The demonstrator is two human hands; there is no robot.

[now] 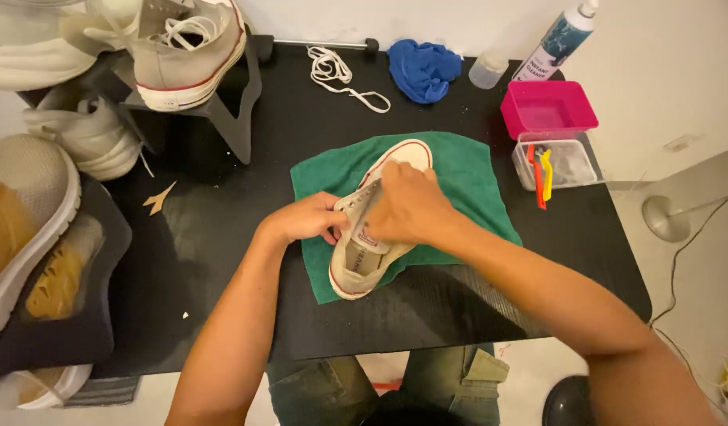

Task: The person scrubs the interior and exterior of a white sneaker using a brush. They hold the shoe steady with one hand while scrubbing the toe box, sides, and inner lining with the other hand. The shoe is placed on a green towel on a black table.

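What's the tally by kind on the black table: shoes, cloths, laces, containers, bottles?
Shoes: 2, the sneaker under both hands on the green cloth, and one on the stand
Cloths: 2, green and blue cloth
Loose laces: 1
Containers: 2, pink tub, clear tub
Bottles: 2, spray bottle, small clear bottle
Total: 9

We see a sneaker (369, 256) lying on a cloth (466, 177) at the middle of the table (222, 237), our left hand (305, 218) at its left side, our right hand (407, 209) on top. Behind it lie a loose lace (342, 79) and a crumpled rag (424, 69); to the right stand two tubs (549, 106), a spray bottle (557, 39) behind them; at far left, another sneaker (186, 51) sits on a stand (230, 110)
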